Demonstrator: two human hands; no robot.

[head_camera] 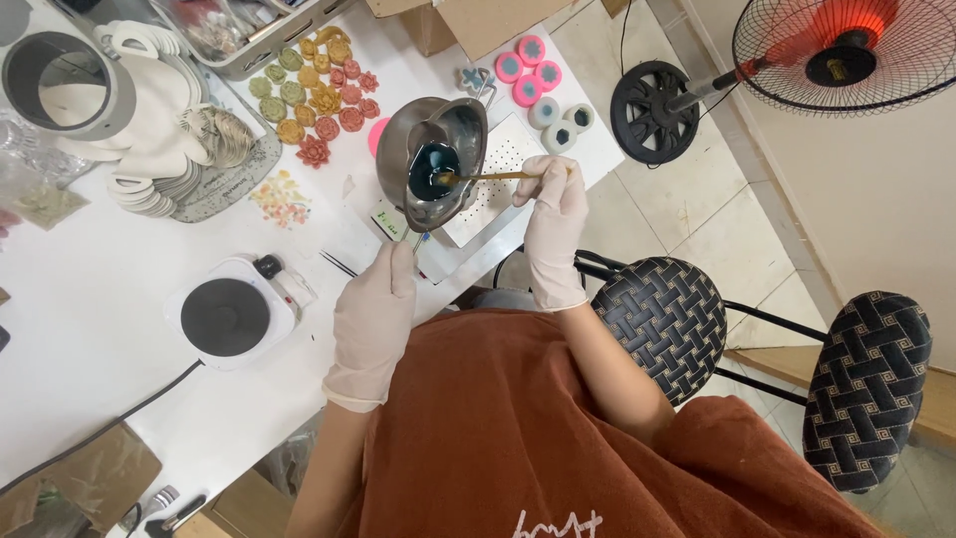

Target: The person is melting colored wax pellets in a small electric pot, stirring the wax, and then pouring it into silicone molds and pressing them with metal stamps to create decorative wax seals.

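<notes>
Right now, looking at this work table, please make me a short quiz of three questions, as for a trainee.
1. True or false: the metal pot holds dark teal liquid.
2. Which hand holds the stirring stick? A) left hand B) right hand
3. Fill in: the small white hot plate lies to the ____ of the left hand in the picture.

Key:
1. True.
2. B; the left hand holds the pot's handle from below.
3. Left, on the white table.

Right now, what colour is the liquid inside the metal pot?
Dark teal liquid in the metal pot, head view.
</notes>
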